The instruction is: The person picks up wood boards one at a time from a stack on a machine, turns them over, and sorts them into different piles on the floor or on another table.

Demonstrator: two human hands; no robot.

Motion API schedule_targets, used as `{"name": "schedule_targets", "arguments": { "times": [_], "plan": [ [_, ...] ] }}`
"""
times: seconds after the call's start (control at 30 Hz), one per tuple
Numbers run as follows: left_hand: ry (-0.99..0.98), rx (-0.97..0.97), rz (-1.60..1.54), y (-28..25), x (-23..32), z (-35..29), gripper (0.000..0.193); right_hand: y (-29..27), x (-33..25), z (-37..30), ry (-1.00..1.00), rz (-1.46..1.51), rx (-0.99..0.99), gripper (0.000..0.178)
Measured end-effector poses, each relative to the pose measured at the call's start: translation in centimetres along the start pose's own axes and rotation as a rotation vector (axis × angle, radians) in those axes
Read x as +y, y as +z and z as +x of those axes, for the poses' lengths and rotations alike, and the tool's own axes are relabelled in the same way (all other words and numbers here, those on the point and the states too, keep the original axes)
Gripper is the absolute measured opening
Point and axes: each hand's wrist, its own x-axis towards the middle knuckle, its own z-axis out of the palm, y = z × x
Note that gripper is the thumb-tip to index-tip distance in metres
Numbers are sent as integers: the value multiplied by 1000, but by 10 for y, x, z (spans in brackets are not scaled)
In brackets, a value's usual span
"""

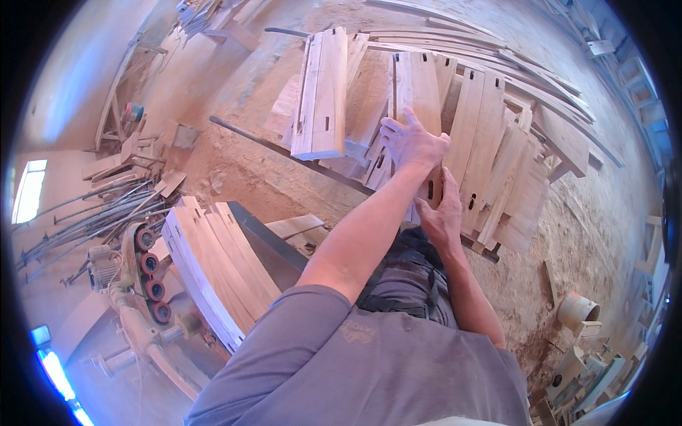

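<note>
A long pale wooden board [428, 89] with dark slots cut near its ends lies lengthwise in front of me, among similar boards. My left hand [415, 145] reaches across its middle, thumb on the right side and fingers over the left, gripping it. Closer to me, my right hand [443, 211] holds the near end at its right edge, beside a dark slot. The undersides of both grips are hidden. To the left rests a block of slotted boards [321, 99]; close on the right lie more slotted boards [477, 131].
A dark metal bar [277, 151] runs under the boards. At lower left are stacked timbers [227, 263] and a machine with red-rimmed rollers [149, 264]. Long strips [455, 35] lie at the back. A round container [577, 311] sits at right on the dusty floor [547, 234].
</note>
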Motion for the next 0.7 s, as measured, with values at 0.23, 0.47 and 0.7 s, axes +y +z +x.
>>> {"name": "schedule_targets", "arguments": {
  "times": [0.23, 0.47, 0.7],
  "plan": [
    [-18, -31, 23, -4, 2, -2, 100, -11, -20, 4, 51, 129, -54, 86],
    [-32, -47, -3, -11, 7, -5, 97, -20, -16, 6, 106, 283, -2, 85],
    [-31, -5, 116, -1, 7, 2, 102, -22, -10, 18, 91, 304, -41, 80]
  ]
}}
